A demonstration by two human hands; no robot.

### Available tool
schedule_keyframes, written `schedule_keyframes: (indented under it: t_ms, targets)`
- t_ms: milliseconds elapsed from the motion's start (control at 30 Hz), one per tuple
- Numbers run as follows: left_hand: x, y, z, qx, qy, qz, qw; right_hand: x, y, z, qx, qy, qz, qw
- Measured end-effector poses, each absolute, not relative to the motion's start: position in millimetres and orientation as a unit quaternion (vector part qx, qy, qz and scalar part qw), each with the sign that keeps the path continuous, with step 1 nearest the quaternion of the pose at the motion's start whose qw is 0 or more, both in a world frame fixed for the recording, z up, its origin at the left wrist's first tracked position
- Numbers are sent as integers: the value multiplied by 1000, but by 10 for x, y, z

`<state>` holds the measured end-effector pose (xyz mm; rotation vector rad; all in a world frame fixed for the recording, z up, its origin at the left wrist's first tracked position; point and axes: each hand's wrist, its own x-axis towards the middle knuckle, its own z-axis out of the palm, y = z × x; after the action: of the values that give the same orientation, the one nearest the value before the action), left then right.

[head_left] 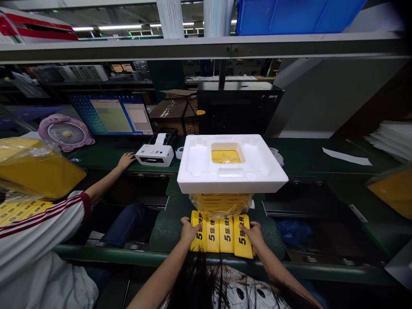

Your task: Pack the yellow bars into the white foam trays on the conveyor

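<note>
Yellow printed card (222,235) pressed at both ends by left hand (189,229) and right hand (253,234), fingers (243,227) spread flat; white foam tray (206,180) seen at 12 o'clock, atop yellow bagged box (222,202).

A green workbench (299,154) ran across the scene, with a padded green mat (167,234) at its near middle. On the mat lay a yellow printed card (222,235) with black lettering, and just beyond it sat a yellow plastic-wrapped package (220,204) under a white foam tray (231,163). Toward the far left, the bench carried a white label printer (154,154) and a small tape roll (179,152). A white paper strip (346,156) lay on the right.
</note>
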<state>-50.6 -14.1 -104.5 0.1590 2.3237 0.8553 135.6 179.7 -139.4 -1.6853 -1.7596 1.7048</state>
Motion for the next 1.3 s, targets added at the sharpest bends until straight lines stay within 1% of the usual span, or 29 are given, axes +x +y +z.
schedule_keyframes:
  t_ms: [67, 100, 167, 200, 233, 267, 333, 400, 433, 500, 533, 567, 600, 633, 700, 767, 867, 933, 967, 1000, 1033, 1133, 1200, 1233, 1300]
  targets:
    - [-556, -202, -930, 88, 899, 310, 297, 1406, 1872, -1249, -541, -661, 515, 72]
    - [-578, -235, -886, 121, 916, 280, 262, 1428, 1886, -1191, -518, -721, 457, 57]
    - [-614, -293, -856, 191, 947, 183, 182, 1457, 1864, -1142, -458, -836, 301, 14]
    - [-633, -318, -869, 216, 953, 141, 160, 1469, 1843, -1157, -431, -873, 228, -5]
    - [-660, -344, -892, 215, 954, 130, 164, 1486, 1834, -1190, -417, -889, 189, -18]
    - [-700, -374, -912, 187, 951, 155, 193, 1515, 1851, -1230, -427, -881, 200, -23]
    - [-835, -452, -885, 106, 929, 243, 258, 1616, 2014, -1260, -485, -813, 323, -5]
    - [-1039, -546, -667, 21, 891, 359, 277, 1763, 2364, -1102, -563, -680, 464, 71]
    - [-1154, -585, -466, -20, 865, 425, 265, 1835, 2586, -920, -592, -607, 512, 136]
    - [-1370, -604, 105, -97, 777, 586, 210, 1919, 3024, -344, -608, -481, 557, 299]
    - [-1455, -567, 445, -124, 729, 651, 173, 1908, 3202, 21, -584, -433, 574, 378]
    - [-1518, -491, 792, -114, 689, 702, 140, 1850, 3336, 407, -557, -397, 571, 453]
    - [-1558, -375, 1123, -60, 641, 755, 120, 1741, 3421, 783, -502, -398, 583, 501]
    - [-1576, -223, 1414, 17, 601, 792, 108, 1586, 3461, 1123, -448, -426, 604, 504]
    - [-1554, 147, 1819, 132, 569, 804, 111, 1182, 3428, 1614, -352, -486, 624, 501]
    - [-1487, 514, 1967, 179, 590, 775, 140, 767, 3308, 1821, -316, -530, 652, 441]
    - [-1388, 872, 1864, 205, 658, 701, 186, 353, 3115, 1767, -327, -606, 651, 318]
    - [-1366, 962, 1740, 228, 705, 643, 194, 244, 3040, 1648, -342, -665, 622, 232]
    - [-1372, 979, 1691, 238, 725, 616, 196, 222, 3025, 1589, -352, -688, 601, 204]
    - [-1388, 987, 1656, 244, 746, 589, 191, 210, 3024, 1536, -365, -707, 574, 191]
    - [-1414, 994, 1634, 251, 773, 555, 175, 201, 3037, 1487, -379, -727, 537, 198]
    - [-1543, 1055, 1625, 281, 875, 389, 57, 146, 3140, 1380, -372, -813, 358, 268]
    - [-1659, 1136, 1633, 287, 912, 293, 4, 80, 3239, 1345, -337, -866, 253, 270]
    - [-1719, 1182, 1634, 290, 915, 280, 4, 45, 3290, 1339, -324, -880, 234, 257]
    - [-1831, 1270, 1626, 303, 898, 317, 25, -17, 3384, 1342, -320, -881, 265, 227]
